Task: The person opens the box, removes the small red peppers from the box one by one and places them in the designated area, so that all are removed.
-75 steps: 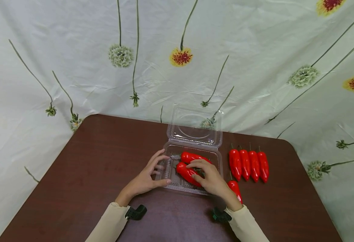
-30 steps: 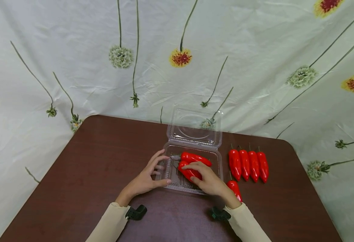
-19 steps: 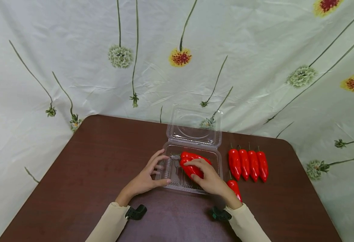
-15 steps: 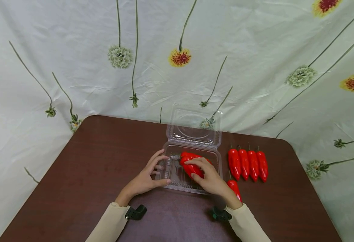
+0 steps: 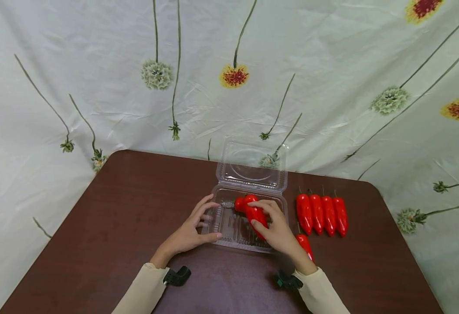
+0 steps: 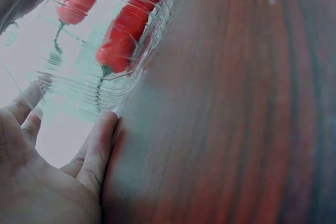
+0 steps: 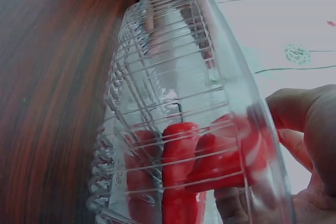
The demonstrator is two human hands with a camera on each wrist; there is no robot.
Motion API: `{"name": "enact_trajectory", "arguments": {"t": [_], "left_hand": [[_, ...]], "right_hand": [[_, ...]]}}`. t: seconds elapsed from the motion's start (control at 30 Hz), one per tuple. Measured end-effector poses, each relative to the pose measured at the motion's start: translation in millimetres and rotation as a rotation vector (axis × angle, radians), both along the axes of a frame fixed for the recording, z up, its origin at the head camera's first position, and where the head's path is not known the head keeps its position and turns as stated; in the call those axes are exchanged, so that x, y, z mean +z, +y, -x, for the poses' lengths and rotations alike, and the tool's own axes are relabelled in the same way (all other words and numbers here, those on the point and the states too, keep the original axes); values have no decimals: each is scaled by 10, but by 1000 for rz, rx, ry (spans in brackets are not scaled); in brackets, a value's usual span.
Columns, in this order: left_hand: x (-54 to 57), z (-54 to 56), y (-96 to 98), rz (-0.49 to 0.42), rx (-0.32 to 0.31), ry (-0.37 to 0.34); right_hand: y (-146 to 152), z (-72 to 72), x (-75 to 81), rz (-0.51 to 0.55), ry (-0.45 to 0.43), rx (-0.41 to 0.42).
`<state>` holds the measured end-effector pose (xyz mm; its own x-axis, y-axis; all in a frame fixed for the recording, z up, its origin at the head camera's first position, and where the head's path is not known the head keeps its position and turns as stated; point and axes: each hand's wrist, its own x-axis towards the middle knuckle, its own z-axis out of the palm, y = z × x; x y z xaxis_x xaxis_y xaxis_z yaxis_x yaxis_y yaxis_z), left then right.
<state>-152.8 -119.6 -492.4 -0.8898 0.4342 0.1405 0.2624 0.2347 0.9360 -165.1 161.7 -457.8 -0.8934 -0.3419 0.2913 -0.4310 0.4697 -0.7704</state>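
A clear plastic clamshell box (image 5: 229, 235) stands on the table with its lid raised. My right hand (image 5: 277, 226) pinches a red chili pepper (image 5: 256, 214) between thumb and fingers, inside the box. That pepper lies across the front of another red pepper (image 5: 239, 204), hiding most of it. In the right wrist view the held pepper (image 7: 220, 156) shows tilted through the clear wall, beside the other pepper (image 7: 181, 171). My left hand (image 5: 188, 231) rests at the box's left side, fingers spread and fairly straight along its edge.
Several red peppers (image 5: 317, 213) lie in a row right of the box, stems away from me. One more pepper (image 5: 304, 246) lies nearer, partly hidden by the right forearm. The brown table (image 5: 135, 209) meets a flowered white cloth (image 5: 194, 96) behind.
The right hand has shifted the held pepper to the right and away from me inside the box, turning it steeper across the other pepper. My left hand stays where it was.
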Motion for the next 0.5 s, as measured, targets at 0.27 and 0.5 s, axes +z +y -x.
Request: {"name": "enact_trajectory", "arguments": {"t": [0.27, 0.5], "left_hand": [[-2, 6, -3, 0, -3, -5], [10, -3, -5, -5, -2, -12]], "right_hand": [[22, -41, 41, 43, 43, -40], [67, -81, 116, 78, 56, -32]]}}
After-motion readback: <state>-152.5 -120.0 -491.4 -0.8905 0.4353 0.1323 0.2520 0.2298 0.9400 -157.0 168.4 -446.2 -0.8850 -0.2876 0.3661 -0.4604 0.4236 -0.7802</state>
